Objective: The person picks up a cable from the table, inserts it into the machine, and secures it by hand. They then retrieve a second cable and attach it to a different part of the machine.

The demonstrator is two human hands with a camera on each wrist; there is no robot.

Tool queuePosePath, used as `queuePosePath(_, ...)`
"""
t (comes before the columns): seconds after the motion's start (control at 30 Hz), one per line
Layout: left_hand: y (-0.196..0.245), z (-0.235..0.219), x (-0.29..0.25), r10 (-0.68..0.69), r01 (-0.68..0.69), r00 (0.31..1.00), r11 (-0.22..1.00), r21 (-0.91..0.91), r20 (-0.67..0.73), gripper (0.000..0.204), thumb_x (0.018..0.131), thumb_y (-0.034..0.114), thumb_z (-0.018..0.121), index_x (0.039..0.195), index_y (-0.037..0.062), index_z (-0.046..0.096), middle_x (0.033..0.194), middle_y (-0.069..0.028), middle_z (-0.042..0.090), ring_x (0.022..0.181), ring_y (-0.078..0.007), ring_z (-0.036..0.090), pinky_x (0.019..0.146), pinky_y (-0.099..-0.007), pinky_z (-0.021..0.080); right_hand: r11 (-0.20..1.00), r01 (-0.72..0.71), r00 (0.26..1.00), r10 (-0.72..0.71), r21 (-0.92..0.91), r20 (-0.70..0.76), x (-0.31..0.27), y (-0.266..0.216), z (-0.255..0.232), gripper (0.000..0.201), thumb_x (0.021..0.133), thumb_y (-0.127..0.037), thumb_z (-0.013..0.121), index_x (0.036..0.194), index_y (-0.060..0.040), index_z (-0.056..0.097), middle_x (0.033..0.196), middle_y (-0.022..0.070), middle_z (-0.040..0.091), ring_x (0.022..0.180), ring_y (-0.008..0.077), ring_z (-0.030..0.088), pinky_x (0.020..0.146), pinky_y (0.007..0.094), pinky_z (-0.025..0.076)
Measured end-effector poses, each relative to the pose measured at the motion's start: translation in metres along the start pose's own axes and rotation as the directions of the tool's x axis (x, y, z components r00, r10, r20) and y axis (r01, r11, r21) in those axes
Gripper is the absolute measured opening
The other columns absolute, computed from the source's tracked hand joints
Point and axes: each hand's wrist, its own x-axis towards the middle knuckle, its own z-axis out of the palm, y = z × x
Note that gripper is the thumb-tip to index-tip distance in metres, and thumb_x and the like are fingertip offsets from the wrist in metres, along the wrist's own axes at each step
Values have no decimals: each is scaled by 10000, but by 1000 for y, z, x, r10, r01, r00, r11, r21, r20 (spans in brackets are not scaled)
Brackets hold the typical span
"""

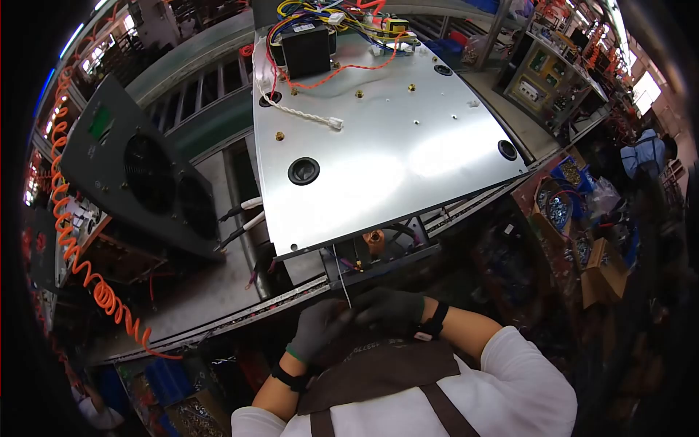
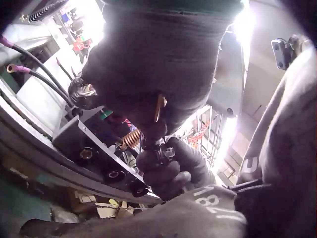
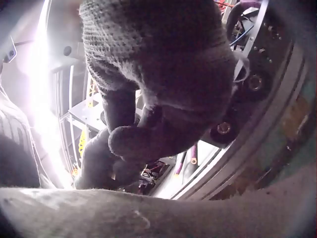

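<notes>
Both gloved hands are bunched together right in front of the apron, just below the near edge of the big metal chassis (image 1: 378, 146) on the worktop (image 1: 211, 291). The left hand (image 1: 318, 329) and right hand (image 1: 388, 306) have their fingers curled, pinching a thin cable tie (image 1: 341, 280) that sticks up toward the chassis's open front. The left wrist view also shows a small metal clip (image 2: 165, 153) between the fingertips.
</notes>
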Motion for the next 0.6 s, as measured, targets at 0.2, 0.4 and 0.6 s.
queuePosePath(0.2,-40,-11,-4,-151,81,965,949,-304,-214,310,914,298,526,993,5,591,728,-88,580,648,-193,576,626,-324,481,944,231,967,-250,-234,-53,38,12,6,148,818,-56,539,944,1,595,875,73,599,810,131,558,719,280,471)
queuePosePath(0.4,-9,-19,-13,-457,202,888,491,-848,-54,317,934,264,522,1075,-9,596,883,-34,620,800,-114,580,730,-249,463,891,295,933,-346,-345,-96,71,30,3,206,802,17,540,1001,17,593,955,118,611,892,195,592,781,315,483)
queuePosePath(0.6,-9,-20,-17,-379,207,918,705,-678,-114,228,895,202,583,1001,3,612,870,6,592,839,-80,537,757,-247,434,920,331,941,-339,-211,-2,57,11,12,170,864,-34,519,997,33,601,903,80,590,788,144,609,687,277,517)
